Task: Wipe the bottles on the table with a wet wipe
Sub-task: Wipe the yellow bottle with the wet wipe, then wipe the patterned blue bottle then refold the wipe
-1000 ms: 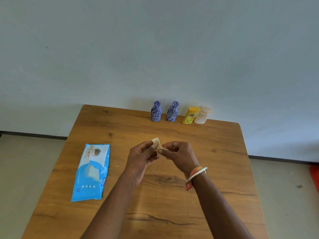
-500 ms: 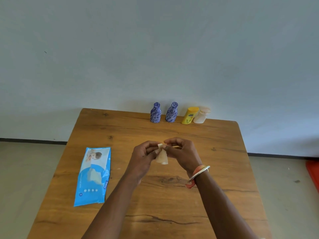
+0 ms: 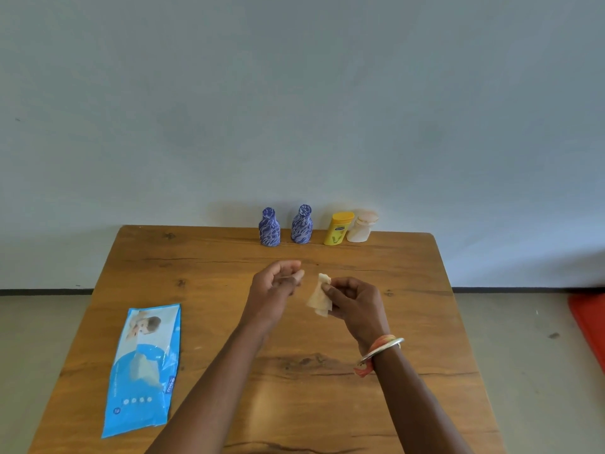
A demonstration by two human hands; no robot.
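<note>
Along the far edge of the wooden table (image 3: pixel 409 290) stand two blue patterned bottles (image 3: pixel 269 227) (image 3: pixel 302 224), a yellow bottle (image 3: pixel 339 228) and a pale pink bottle (image 3: pixel 362 226), which leans a little. My right hand (image 3: pixel 355 301) pinches a folded cream wet wipe (image 3: pixel 319 296) above the middle of the table. My left hand (image 3: pixel 276 286) hovers just left of the wipe, fingers loosely curled and holding nothing. Both hands are well short of the bottles.
A blue pack of wet wipes (image 3: pixel 144 368) lies flat on the left part of the table. A pale wall rises right behind the bottles. Something red (image 3: pixel 589 326) lies on the floor at the right.
Both hands held the wipe together before. Now my left hand has let go and moved slightly left, and the wipe hangs from my right hand alone.
</note>
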